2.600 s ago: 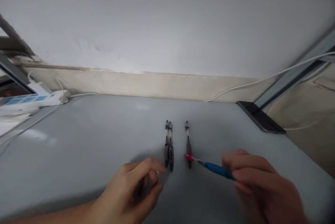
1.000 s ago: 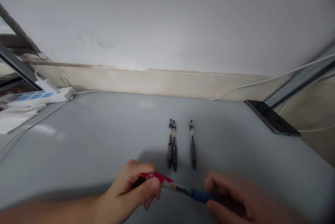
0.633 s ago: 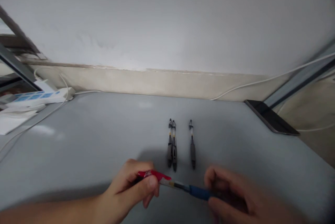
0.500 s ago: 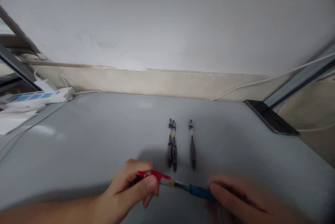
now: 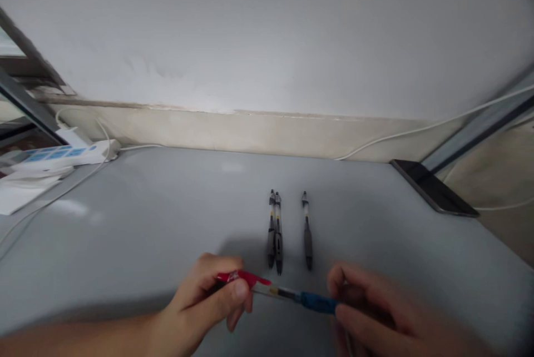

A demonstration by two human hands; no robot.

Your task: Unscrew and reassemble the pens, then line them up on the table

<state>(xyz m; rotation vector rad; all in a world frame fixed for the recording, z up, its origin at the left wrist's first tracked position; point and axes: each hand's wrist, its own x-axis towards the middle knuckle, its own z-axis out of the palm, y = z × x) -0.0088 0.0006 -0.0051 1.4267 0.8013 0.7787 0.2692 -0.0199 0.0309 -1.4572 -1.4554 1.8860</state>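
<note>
My left hand (image 5: 217,293) pinches the red end of a pen (image 5: 287,293) between thumb and fingers. The pen has a clear barrel and a blue grip, and it slants down to the right above the table. At its blue end is my right hand (image 5: 371,310), thumb against the tip and index finger raised apart from it; its other fingers are blurred. Beyond the hands, two dark-gripped pens (image 5: 278,234) lie side by side, and a third pen (image 5: 307,234) lies apart to their right.
A grey table (image 5: 167,207) meets the wall at the back. On the left are a white power strip (image 5: 62,154), a cable and white papers (image 5: 25,190). A dark phone or tablet (image 5: 434,187) lies at the right edge.
My right index finger has lifted away from the blue end, opening a gap above the thumb. The left hand and the pens on the table stay nearly in place.
</note>
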